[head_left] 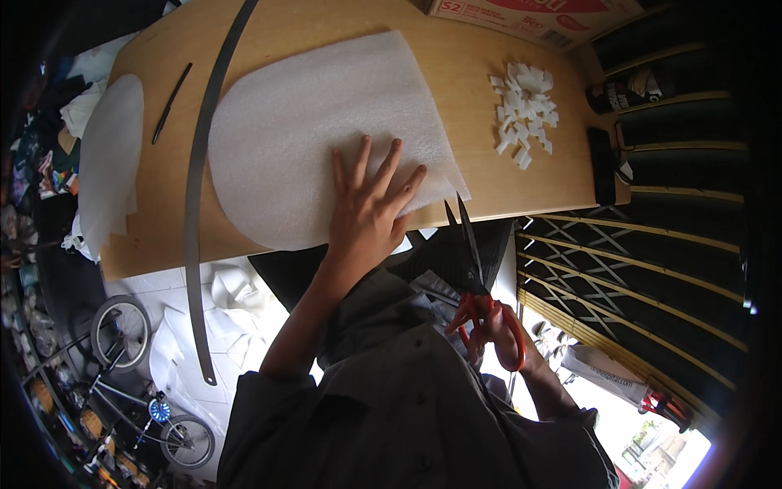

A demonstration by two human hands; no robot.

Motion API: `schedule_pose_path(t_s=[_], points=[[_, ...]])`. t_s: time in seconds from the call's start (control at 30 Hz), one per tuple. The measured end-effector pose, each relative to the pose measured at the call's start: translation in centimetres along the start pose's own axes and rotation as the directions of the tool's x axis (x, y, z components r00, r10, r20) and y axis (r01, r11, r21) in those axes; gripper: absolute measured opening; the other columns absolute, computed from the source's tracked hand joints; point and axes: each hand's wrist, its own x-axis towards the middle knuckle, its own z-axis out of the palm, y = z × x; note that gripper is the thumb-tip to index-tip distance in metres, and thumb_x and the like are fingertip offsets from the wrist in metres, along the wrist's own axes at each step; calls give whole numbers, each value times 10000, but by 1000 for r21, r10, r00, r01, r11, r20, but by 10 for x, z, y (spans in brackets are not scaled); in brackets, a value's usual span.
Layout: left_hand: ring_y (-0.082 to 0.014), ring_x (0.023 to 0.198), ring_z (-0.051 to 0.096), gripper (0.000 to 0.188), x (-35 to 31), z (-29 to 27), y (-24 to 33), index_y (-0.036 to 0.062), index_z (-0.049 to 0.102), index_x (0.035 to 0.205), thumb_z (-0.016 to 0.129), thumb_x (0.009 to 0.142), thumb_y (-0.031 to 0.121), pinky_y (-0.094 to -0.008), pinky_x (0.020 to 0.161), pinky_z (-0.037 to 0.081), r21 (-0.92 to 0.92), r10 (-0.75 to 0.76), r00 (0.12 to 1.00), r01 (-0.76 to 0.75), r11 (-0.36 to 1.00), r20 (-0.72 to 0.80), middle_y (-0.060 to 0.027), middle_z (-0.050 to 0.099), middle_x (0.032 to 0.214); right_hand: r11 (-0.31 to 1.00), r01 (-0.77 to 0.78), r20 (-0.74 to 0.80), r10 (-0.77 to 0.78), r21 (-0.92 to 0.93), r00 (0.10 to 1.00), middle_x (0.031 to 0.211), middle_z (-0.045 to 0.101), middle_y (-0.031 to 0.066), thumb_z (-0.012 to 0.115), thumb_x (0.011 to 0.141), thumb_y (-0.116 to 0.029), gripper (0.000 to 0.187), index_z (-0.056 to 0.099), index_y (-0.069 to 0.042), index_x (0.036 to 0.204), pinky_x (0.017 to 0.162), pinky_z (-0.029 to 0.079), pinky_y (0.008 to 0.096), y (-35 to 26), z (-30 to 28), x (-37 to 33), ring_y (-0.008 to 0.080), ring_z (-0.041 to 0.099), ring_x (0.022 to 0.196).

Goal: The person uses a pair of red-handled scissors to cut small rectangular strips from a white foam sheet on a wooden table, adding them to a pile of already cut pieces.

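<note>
A white foam sheet with a rounded left end lies on the wooden table. My left hand rests flat on its near part, fingers spread. In my right hand is a pair of scissors with red handles and dark blades, held just off the table's near edge. The blades are parted, and their tips are at the sheet's near right corner. Whether the blades touch the foam I cannot tell.
A long metal ruler crosses the table and overhangs its near edge. To its left are a black pen and another foam piece. Small white foam scraps lie right, near a cardboard box. A bicycle stands lower left.
</note>
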Motion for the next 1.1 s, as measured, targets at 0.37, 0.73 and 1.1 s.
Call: schedule_pose_path(t_s=[0.37, 0.73, 1.1], points=[[-461, 1444, 266, 553, -1, 1, -2, 186, 647, 1326, 764, 786, 203, -735, 1138, 171, -50, 63, 998, -64, 997, -17, -139, 386, 1551, 995, -17, -113, 6, -97, 994, 866, 709, 151, 358, 997, -654, 732, 575, 42, 1064, 495, 511, 250, -16, 4, 31, 160, 655, 527], [-422, 1409, 348, 541, 1, -14, 1, 143, 669, 1289, 790, 790, 314, -712, 1137, 169, -283, 44, 998, -53, 958, -37, -116, 508, 1466, 988, -33, -222, -1, -152, 975, 801, 697, 163, 378, 1004, -637, 738, 546, 80, 1044, 437, 463, 243, -17, 12, 68, 160, 631, 483], [-329, 1317, 491, 555, 42, -168, 9, 46, 628, 1275, 784, 781, 244, -514, 1121, 327, -835, 70, 936, -341, 433, -346, -164, 591, 1349, 990, 1, -231, -34, -141, 972, 798, 697, 163, 360, 992, -674, 771, 567, 68, 1032, 433, 459, 230, -2, 17, 72, 140, 618, 475]])
